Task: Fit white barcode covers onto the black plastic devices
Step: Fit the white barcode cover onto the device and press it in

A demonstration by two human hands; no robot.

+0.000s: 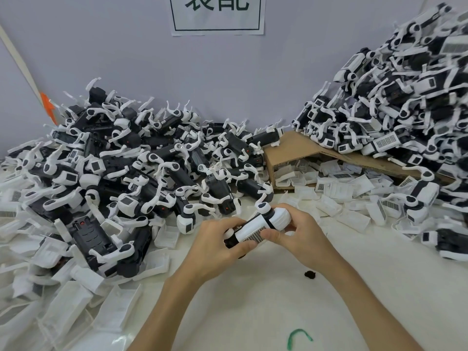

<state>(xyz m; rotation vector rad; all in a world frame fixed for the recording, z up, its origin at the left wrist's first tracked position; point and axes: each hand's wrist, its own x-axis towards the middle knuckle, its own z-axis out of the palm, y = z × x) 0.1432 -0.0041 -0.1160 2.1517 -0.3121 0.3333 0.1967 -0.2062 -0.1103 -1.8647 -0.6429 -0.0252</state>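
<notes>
We are gripping one black device with both hands. Our left hand is curling round its dark end, and our right hand is clasping the other end, with the thumb pressing on the white barcode cover lying along the device's body. We are holding the device just above the white table, in front of the cardboard box and nearer to us than it. The cover's barcode strip is facing us along its lower edge, a black band is showing beside the cover, and a rounded white arm joint is sticking up on the far side.

The cardboard box is lying on its side with its opening turned our way. Loose white covers are filling it and spilling out in front of it and to its right. Left of the box, a low heap of devices with white arms is spreading across the table. Over the box's top and to its right, a taller heap is rising, many of its devices showing barcode covers. In front of the box, closer to us than our hands, a small black scrap and a green mark are sitting on the table.
</notes>
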